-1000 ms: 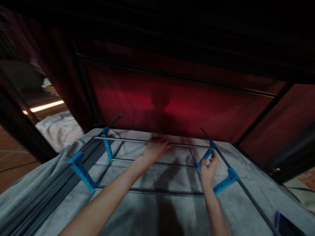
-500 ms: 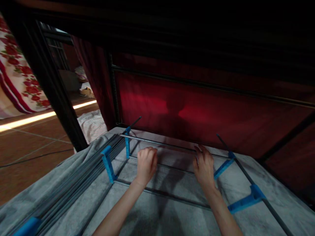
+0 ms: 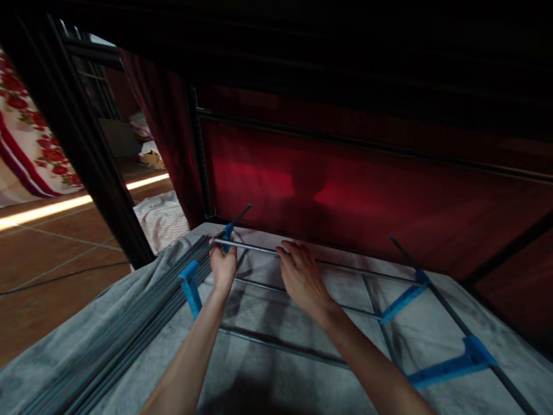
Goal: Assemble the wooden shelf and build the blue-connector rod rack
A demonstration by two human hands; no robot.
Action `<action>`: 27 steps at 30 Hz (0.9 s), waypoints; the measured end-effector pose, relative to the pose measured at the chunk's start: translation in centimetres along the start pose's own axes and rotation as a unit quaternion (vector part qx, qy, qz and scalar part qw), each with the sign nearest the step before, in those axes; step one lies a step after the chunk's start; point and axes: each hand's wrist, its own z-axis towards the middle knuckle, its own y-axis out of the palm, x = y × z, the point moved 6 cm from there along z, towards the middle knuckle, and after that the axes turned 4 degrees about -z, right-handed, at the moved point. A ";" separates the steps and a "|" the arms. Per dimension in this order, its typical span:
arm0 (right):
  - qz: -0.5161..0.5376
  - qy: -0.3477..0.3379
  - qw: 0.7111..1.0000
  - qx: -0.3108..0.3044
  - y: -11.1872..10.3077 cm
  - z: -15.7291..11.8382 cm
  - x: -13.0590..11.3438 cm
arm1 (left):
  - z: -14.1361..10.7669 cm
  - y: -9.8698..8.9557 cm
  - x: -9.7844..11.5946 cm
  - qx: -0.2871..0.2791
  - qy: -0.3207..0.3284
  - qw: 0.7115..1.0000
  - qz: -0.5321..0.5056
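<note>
Work surface is a grey plush blanket (image 3: pixel 311 383), wrinkled along its left edge; its far edge meets a red cloth curtain (image 3: pixel 259 167) with a person's shadow on it.

A long, thin grey metal tube (image 3: pixel 254 248) spans near the far edge, roughly parallel to it; left hand (image 3: pixel 223 268) is at its left end, by the far-left corner, beside a blue plastic far-left bracket (image 3: pixel 227 232); fingers curled there, can't tell whether they grip tube, bracket or both; right hand (image 3: pixel 305 282) is on the same tube left of its middle, fingers bent over it; can't tell how tight.

Blue plastic near-left bracket (image 3: pixel 191 288) stands tilted further down the left side; blue plastic far-right bracket (image 3: pixel 401 301) and blue plastic near-right bracket (image 3: pixel 453 366) sit on a dark straight side tube (image 3: pixel 449 311) along the right edge; bundle of grey metal tubes (image 3: pixel 129 331) lies along the left edge.

Room: dark overhead; black metal post (image 3: pixel 86 138) off the left edge; beyond it brown tiled floor (image 3: pixel 60 248), bright light strip, black cable (image 3: pixel 64 275), red-flowered white cloth (image 3: pixel 43 138), pale striped cloth (image 3: pixel 159 222).
</note>
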 end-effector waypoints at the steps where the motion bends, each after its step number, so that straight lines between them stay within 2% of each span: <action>1: 0.001 -0.011 1.000 -0.013 0.4 0.8 -0.7 | 0.3 0.1 0.4 0.001 0.016 1.000 -0.011; 3: 0.001 -0.030 0.999 -0.040 1.3 2.4 -1.9 | 0.9 0.3 0.9 -0.002 0.036 0.999 -0.025; 6: -0.007 -0.047 0.995 -0.084 2.7 4.6 -3.1 | 1.6 0.6 0.8 -0.013 0.026 0.999 -0.025; 11: -0.018 -0.052 0.987 -0.148 4.2 6.7 -3.5 | 2.3 1.0 0.4 -0.039 0.024 0.999 -0.020; 20: 0.006 -0.029 0.979 -0.200 6.2 6.6 -1.8 | 2.6 1.0 -0.1 -0.055 0.008 0.998 -0.030; 27: 0.004 -0.013 0.979 -0.203 6.6 6.7 -1.2 | 2.4 0.7 0.2 -0.054 0.029 0.998 -0.024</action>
